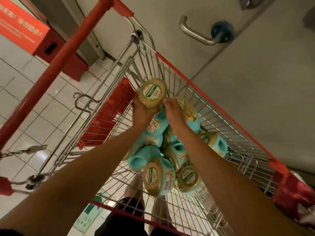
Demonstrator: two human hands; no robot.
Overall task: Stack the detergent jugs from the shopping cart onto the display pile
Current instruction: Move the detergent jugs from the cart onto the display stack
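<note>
Gripping a gold-capped jug point(152, 93) is the left hand point(142, 114); the right hand point(173, 114) clasps a second jug point(191, 116).

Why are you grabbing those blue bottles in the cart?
A person is leaning over a wire shopping cart full of turquoise detergent jugs. The left hand has a grip on one gold-capped jug, raised above the rest. The right hand is laid over a second jug beside it, but its fingers are hidden. The other jugs lie jumbled in the cart. The display pile is not in view.
</note>
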